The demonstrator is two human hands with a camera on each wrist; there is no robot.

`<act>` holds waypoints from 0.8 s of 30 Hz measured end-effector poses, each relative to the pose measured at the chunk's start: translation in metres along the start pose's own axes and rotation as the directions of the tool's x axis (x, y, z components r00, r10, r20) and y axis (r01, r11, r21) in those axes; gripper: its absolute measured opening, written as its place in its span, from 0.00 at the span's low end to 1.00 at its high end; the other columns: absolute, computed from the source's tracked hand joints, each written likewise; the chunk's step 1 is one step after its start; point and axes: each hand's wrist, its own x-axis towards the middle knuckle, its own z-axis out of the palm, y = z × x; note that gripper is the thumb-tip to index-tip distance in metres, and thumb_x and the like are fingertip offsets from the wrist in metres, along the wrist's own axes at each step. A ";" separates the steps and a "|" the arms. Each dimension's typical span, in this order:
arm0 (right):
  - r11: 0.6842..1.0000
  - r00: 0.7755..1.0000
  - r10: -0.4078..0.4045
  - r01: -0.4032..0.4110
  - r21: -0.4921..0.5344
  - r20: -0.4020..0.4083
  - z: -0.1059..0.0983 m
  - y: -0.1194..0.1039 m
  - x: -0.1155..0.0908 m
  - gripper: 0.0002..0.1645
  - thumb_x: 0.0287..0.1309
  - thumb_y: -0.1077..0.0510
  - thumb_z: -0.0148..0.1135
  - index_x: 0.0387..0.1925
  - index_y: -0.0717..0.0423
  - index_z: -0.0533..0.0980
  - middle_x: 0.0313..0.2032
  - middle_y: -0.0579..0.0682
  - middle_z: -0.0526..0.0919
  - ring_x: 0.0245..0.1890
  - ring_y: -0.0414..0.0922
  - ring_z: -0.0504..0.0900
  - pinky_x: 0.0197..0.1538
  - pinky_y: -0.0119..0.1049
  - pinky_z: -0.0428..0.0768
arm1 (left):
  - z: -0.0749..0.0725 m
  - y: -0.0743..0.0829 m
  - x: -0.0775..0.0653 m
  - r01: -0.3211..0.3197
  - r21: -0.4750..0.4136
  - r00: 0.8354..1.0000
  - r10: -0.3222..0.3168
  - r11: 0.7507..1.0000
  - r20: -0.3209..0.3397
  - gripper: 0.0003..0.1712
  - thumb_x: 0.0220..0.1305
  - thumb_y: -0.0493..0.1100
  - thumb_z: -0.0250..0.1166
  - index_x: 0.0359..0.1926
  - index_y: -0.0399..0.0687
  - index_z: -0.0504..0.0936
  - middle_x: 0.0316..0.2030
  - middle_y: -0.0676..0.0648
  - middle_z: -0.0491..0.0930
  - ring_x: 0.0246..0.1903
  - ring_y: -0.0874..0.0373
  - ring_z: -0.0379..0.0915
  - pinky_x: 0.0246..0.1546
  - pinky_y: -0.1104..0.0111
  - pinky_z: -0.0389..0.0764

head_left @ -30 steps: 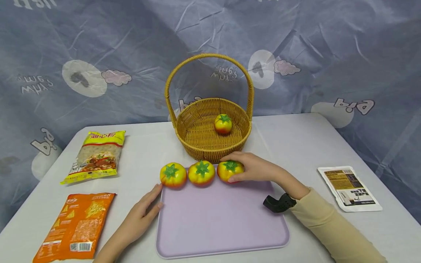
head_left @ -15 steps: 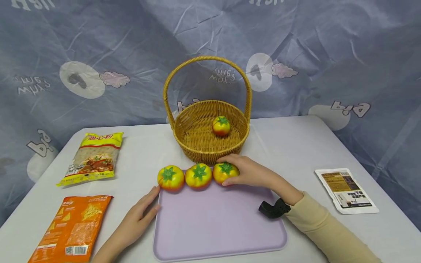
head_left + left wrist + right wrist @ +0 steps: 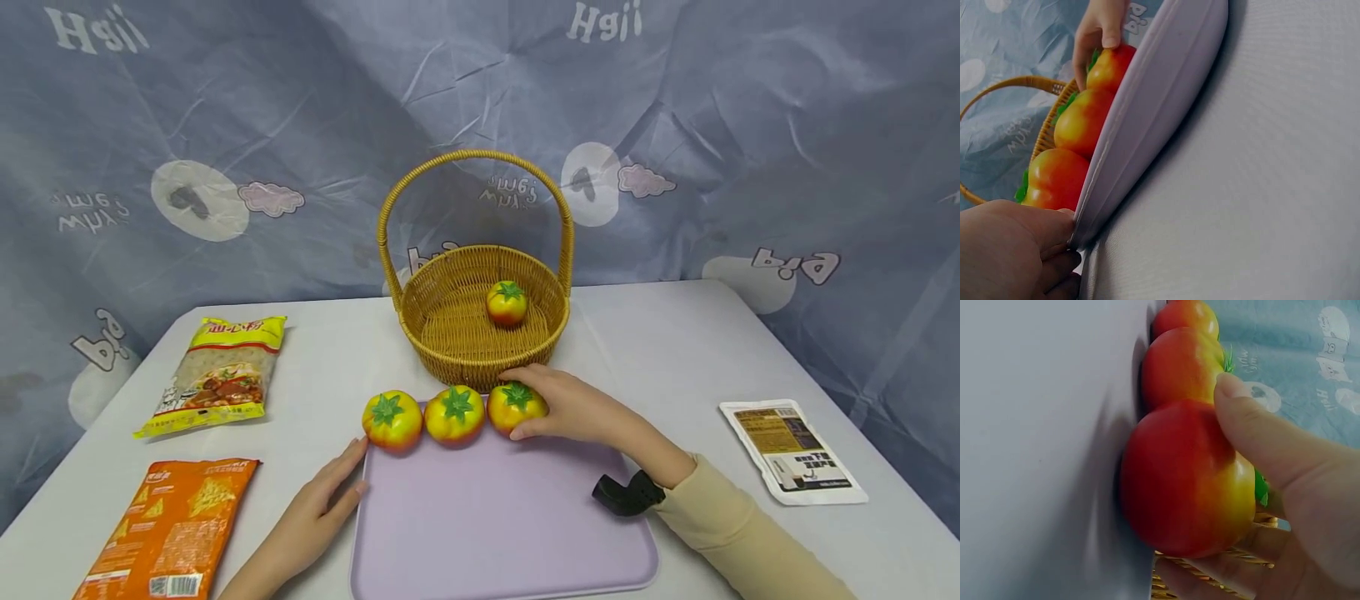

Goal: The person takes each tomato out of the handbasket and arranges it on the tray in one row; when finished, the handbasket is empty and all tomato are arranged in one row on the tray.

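Head view first: the right hand (image 3: 573, 407) has thumb and fingers curled round a glossy red-and-yellow tomato-like fruit with a green leafy top (image 3: 517, 408), at the far edge of a pale lilac rectangular tray (image 3: 502, 525). A matching middle fruit (image 3: 454, 416) sits just beside it, so I'd worry a sideways pull could bump that one and set it rolling, maybe into the matching left fruit (image 3: 392, 423) too. The round golden wicker basket with a tall arched handle (image 3: 461, 367) is right behind, so knuckles could catch its rim if the lift is too low. The curved black piece at the wrist (image 3: 628, 494) hangs over the tray and might knock something too. Left wrist view: the left hand (image 3: 1007, 250) is touching the tray's corner, but honestly can't tell if it's pinching the rim or just resting there; a hard tug could shift the tray and upset all three fruits. Right wrist view: thumb's up near the leafy side, other fingers partly hidden behind and below, and that skin looks slick, so a weak grip could let it slip.
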 end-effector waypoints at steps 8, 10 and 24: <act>0.991 0.999 -0.010 0.014 -0.133 0.032 -0.023 -0.016 -0.006 0.43 0.50 0.43 0.69 0.64 0.56 0.66 0.57 0.52 0.71 0.55 0.49 0.71 0.56 0.49 0.70 | -0.001 0.000 -0.001 0.006 0.017 1.000 -0.005 1.000 -0.010 0.29 0.66 0.41 0.59 0.67 0.40 0.64 0.65 0.40 0.61 0.64 0.46 0.55 0.56 0.85 0.47; 0.991 0.999 -0.025 0.030 -0.132 0.040 -0.037 -0.021 -0.006 0.41 0.53 0.44 0.67 0.64 0.56 0.66 0.59 0.52 0.71 0.56 0.49 0.70 0.57 0.49 0.69 | -0.001 0.000 0.000 -0.001 0.020 1.000 0.002 1.000 -0.016 0.29 0.66 0.41 0.59 0.67 0.40 0.64 0.65 0.40 0.61 0.64 0.46 0.55 0.56 0.86 0.46; 0.942 0.964 -0.122 0.188 0.279 -0.237 -0.073 0.010 0.062 0.31 0.62 0.62 0.59 0.64 0.64 0.63 0.62 0.61 0.64 0.62 0.54 0.62 0.62 0.51 0.61 | 0.002 -0.002 -0.002 -0.026 0.004 0.999 0.026 1.000 -0.033 0.29 0.66 0.39 0.59 0.66 0.39 0.65 0.64 0.40 0.63 0.63 0.45 0.56 0.56 0.86 0.46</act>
